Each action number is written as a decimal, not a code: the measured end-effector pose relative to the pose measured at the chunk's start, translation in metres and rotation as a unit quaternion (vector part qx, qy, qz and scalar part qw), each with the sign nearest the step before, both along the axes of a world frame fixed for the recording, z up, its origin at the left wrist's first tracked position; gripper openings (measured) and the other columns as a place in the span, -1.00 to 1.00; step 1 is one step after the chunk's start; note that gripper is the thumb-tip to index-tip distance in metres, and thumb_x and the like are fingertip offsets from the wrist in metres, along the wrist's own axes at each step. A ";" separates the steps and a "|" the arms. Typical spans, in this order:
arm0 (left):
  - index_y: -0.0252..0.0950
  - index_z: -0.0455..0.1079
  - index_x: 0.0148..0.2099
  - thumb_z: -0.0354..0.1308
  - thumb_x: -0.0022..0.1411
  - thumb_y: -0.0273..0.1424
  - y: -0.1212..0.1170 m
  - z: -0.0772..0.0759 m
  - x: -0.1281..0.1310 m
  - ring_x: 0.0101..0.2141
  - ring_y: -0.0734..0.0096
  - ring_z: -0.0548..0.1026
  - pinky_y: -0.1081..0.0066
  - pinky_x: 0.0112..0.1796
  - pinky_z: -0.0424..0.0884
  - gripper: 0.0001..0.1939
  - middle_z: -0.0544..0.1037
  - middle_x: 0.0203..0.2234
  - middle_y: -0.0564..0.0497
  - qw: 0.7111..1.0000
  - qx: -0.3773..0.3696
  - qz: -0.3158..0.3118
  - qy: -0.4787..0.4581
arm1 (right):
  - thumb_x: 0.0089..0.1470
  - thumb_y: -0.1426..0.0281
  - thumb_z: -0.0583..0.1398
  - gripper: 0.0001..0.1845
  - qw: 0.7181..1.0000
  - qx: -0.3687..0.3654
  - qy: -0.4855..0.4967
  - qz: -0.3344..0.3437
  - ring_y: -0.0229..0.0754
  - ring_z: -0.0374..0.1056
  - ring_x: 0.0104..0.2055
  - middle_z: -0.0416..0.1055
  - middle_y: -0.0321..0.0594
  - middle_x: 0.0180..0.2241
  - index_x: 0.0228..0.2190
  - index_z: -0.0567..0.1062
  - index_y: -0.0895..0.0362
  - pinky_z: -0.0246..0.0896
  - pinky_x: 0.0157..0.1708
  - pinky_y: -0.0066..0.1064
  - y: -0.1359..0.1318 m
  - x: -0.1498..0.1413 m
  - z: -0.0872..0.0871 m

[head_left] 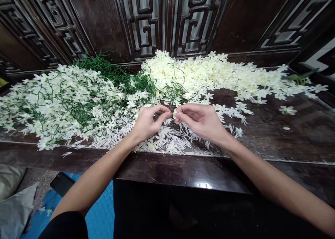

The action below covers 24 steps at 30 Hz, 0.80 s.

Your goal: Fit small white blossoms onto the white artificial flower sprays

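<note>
In the middle of the wooden bench (300,141), my two hands meet fingertip to fingertip. My right hand (200,120) pinches a small white artificial flower (175,114) between thumb and forefinger. Closed in a pinch on the flower's other side, my left hand (151,122) holds what looks like its thin green stem, mostly hidden by the fingertips. Beneath both hands lie white stamen pieces (172,139), thin and branched, with a few blossoms among them. To the left spreads a big heap of white flowers on green stems (65,95).
Loose cream-white petals (209,73) pile up along the back right, beside a bundle of green stems (102,66). A single flower (287,110) lies at the right. Behind rises a carved wooden backrest (167,19). A dark phone (62,183) rests on a blue mat (101,204) below.
</note>
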<state>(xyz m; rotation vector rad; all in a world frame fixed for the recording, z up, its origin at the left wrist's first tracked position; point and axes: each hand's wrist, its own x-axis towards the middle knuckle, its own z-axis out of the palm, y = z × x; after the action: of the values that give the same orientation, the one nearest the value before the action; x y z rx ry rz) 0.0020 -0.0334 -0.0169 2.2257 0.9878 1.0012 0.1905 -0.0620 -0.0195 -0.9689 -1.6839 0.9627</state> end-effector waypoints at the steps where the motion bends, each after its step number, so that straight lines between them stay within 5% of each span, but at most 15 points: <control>1: -0.33 0.52 -0.28 0.16 0.23 -0.46 0.000 -0.001 0.000 -0.48 0.49 0.52 0.49 -0.46 0.40 -0.89 0.63 -0.45 0.02 1.000 0.010 -0.001 -0.002 | 0.10 0.44 0.22 -0.91 1.000 0.003 -0.001 0.005 -0.21 0.47 -0.39 0.52 -0.21 -0.40 -0.36 0.56 0.15 0.49 -0.34 -0.26 0.000 0.000 0.000; 24: -0.37 0.45 -0.30 0.20 0.17 -0.63 0.001 -0.012 0.000 -0.48 0.57 0.54 0.59 -0.49 0.47 -0.91 0.61 -0.49 0.03 0.970 0.235 -0.042 -0.053 | 0.15 0.50 0.15 -0.91 0.997 0.065 -0.038 0.012 -0.23 0.46 -0.44 0.48 -0.22 -0.46 -0.31 0.47 0.18 0.48 -0.51 -0.34 -0.006 -0.003 -0.002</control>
<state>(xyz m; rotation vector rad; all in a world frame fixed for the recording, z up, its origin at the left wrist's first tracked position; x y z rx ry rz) 0.0023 -0.0322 -0.0287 2.5274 0.6494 1.4160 0.1871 -0.0684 -0.0219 -0.9106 -1.8018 0.8286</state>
